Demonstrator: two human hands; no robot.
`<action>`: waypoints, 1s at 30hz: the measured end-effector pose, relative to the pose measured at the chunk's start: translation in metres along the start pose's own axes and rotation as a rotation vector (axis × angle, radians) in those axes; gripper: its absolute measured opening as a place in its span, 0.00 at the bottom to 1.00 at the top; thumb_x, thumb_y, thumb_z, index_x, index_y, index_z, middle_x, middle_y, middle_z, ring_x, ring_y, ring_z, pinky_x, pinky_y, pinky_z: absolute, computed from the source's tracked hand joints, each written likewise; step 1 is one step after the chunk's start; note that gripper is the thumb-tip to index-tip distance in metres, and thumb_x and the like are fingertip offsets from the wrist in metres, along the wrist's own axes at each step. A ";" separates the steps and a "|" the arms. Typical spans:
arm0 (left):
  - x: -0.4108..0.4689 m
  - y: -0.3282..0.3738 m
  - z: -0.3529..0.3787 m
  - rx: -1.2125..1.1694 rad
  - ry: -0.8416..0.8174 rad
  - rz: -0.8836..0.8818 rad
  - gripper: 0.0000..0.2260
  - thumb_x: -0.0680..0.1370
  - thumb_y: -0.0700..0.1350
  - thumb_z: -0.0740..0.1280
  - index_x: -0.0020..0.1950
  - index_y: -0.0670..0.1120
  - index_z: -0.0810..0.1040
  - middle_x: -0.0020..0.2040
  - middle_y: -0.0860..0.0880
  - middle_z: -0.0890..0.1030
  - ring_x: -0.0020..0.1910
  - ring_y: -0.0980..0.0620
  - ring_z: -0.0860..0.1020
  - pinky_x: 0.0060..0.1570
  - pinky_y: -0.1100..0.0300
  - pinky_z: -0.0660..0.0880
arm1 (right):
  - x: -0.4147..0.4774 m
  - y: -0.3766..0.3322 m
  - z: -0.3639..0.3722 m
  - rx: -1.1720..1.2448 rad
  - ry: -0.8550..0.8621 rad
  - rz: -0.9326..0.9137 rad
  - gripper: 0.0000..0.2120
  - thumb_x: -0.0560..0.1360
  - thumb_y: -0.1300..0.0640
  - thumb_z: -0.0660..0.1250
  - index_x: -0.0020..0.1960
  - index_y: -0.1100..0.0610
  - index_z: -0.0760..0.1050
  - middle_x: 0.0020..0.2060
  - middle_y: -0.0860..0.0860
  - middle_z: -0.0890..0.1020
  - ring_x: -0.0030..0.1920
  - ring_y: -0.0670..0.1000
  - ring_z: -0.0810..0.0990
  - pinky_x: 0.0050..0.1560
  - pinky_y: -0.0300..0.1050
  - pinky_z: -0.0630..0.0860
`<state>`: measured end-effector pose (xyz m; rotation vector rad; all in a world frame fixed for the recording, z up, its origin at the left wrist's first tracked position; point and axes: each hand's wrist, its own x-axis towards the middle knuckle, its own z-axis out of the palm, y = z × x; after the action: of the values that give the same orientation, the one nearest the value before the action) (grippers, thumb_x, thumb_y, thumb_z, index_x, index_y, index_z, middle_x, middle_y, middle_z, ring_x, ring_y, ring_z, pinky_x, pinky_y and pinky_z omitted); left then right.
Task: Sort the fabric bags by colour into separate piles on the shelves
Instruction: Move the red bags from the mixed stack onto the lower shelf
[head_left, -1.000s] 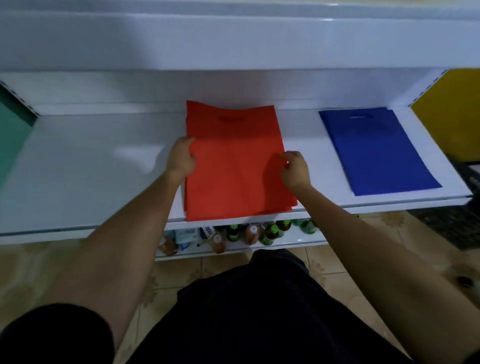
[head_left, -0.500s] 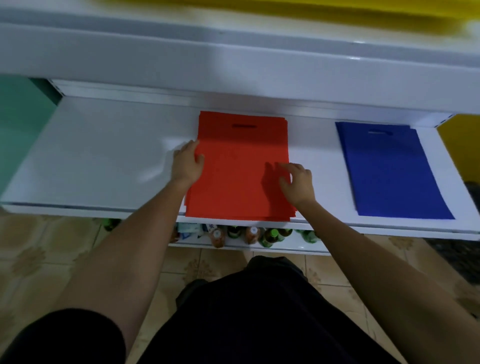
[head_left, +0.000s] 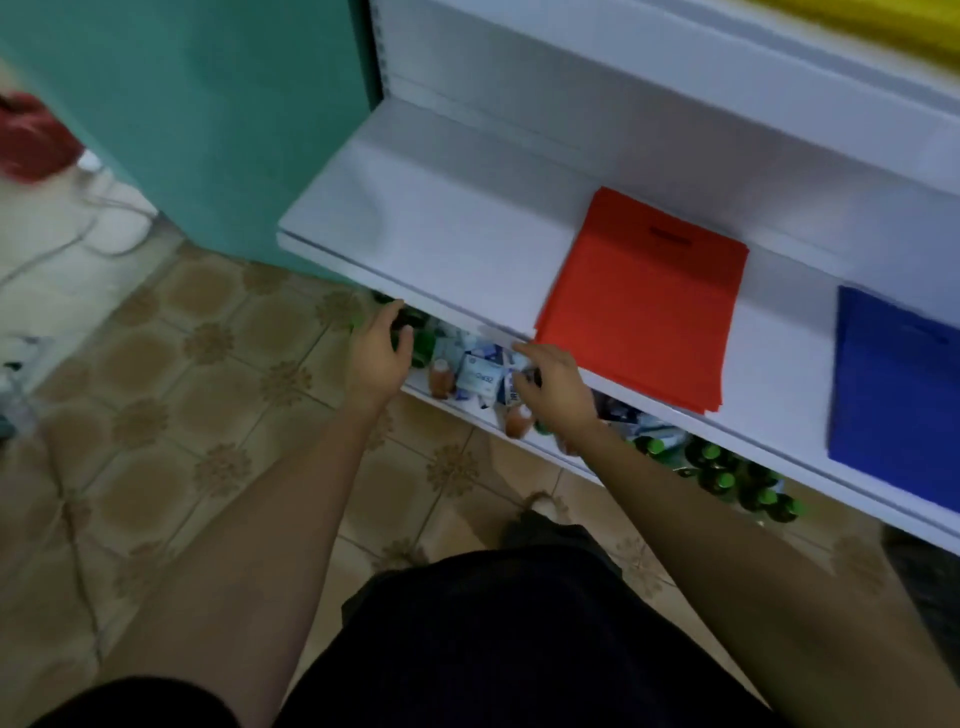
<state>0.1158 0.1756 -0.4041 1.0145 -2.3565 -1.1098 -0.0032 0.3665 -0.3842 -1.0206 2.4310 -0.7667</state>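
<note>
Head view, tilted, with some motion blur. I log a white shelf (head_left: 441, 244) running from centre left toward the right edge.

Red bags (head_left: 644, 306): flat stack on the shelf, handle slot toward the back wall, near corner reaching the shelf's front lip. Layered edges show along the near side, so I note more than one bag. I cannot read the count.

Blue bags (head_left: 898, 405): flat on the same shelf, to the right of the red bags, apart from them with bare white between. The frame edge cuts them off.

Yellow fabric (head_left: 883, 26): on the level above, top right corner, mostly out of frame. I cannot tell whether it is bags.

Left hand (head_left: 376, 353): in front of and below the shelf's front lip, left of the red bags. Fingers loosely bent, holding nothing.

Right hand (head_left: 556, 387): at the front lip beside the near left corner of the red bags. Fingers stretched out and relaxed, empty. I cannot tell whether the fingertips brush the lip or the fabric, because they are blurred.

Lower level behind the hands: orange bottles (head_left: 441, 376), a white-and-blue packet (head_left: 480, 376), green bottles (head_left: 727, 473) further right.

Surroundings: teal panel (head_left: 208, 104) left of the shelf, patterned tile floor (head_left: 208, 389), a red object (head_left: 31, 137) at far left, a white cable (head_left: 88, 228) beside it.
</note>
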 end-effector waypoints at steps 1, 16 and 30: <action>-0.009 -0.010 -0.021 -0.015 0.032 -0.028 0.19 0.80 0.43 0.59 0.70 0.41 0.66 0.62 0.40 0.75 0.59 0.44 0.75 0.58 0.55 0.71 | -0.003 -0.019 0.012 0.006 -0.012 -0.030 0.18 0.77 0.61 0.61 0.67 0.60 0.69 0.63 0.58 0.73 0.64 0.59 0.68 0.63 0.44 0.61; 0.027 0.005 -0.268 0.024 0.514 0.120 0.17 0.79 0.41 0.60 0.68 0.39 0.69 0.62 0.40 0.75 0.55 0.43 0.75 0.57 0.56 0.69 | 0.037 -0.272 0.018 0.205 0.176 -0.476 0.18 0.77 0.60 0.62 0.67 0.58 0.70 0.57 0.55 0.77 0.52 0.52 0.72 0.54 0.38 0.65; 0.213 0.202 -0.302 -0.059 0.457 0.622 0.17 0.78 0.40 0.60 0.67 0.42 0.70 0.60 0.44 0.76 0.50 0.50 0.75 0.50 0.66 0.68 | 0.137 -0.339 -0.201 0.337 0.674 -0.647 0.15 0.75 0.64 0.62 0.60 0.54 0.74 0.40 0.40 0.76 0.35 0.38 0.72 0.40 0.28 0.70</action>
<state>0.0480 -0.0498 -0.0545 0.3949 -2.0249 -0.6221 -0.0241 0.1330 -0.0383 -1.6157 2.3029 -1.9270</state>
